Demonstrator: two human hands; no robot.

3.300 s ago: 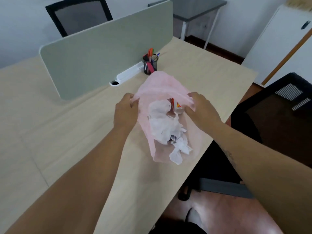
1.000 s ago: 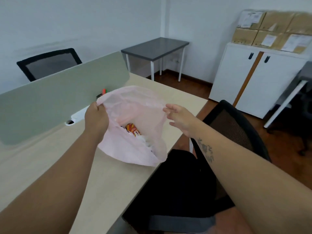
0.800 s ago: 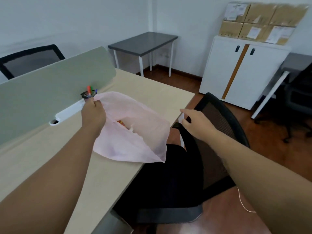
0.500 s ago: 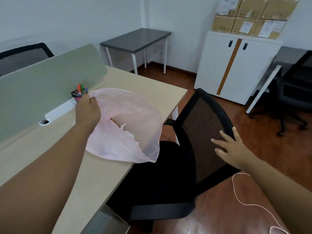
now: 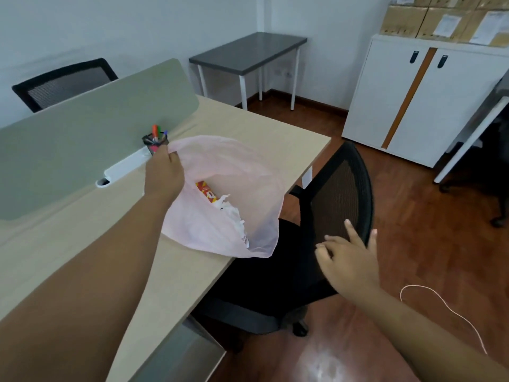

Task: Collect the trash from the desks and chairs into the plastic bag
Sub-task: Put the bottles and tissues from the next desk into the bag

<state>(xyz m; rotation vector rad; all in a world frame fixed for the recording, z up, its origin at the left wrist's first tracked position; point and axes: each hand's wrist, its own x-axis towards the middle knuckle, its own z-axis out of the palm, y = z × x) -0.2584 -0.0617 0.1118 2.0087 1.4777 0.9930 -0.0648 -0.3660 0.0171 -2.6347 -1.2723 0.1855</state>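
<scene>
Pink plastic bag (image 5: 225, 194) slumps at the near edge of the pale wood desk (image 5: 248, 125), and its bottom corner hangs just past that edge, over the seat of the black mesh chair (image 5: 341, 188). My left hand (image 5: 164, 175) pinches the bag's rim and holds the mouth up, though my fingertips are mostly hidden behind my knuckles. Inside I can make out a red wrapper (image 5: 206, 192) and crumpled white tissue (image 5: 232, 216); anything deeper is lost behind the film. My right hand (image 5: 349, 260) is low at the chair's backrest, fingers straight and slightly spread, 1 over the mesh and 1 past the frame's outer edge. I cannot tell whether it touches. The seat is a black blur with no detail to read. Behind my left hand stands a pen holder (image 5: 154, 140), half covered by my knuckles, against the grey-green divider (image 5: 96, 128) and beside a white cable tray (image 5: 124, 168). A 2nd chair (image 5: 63, 81) shows only its backrest above the divider. On the right, the boxes (image 5: 440, 20) on the white cabinet (image 5: 427, 106) are cut off by the frame. A thin pale cord (image 5: 440, 301) loops on the floor and disappears behind my right forearm.
</scene>
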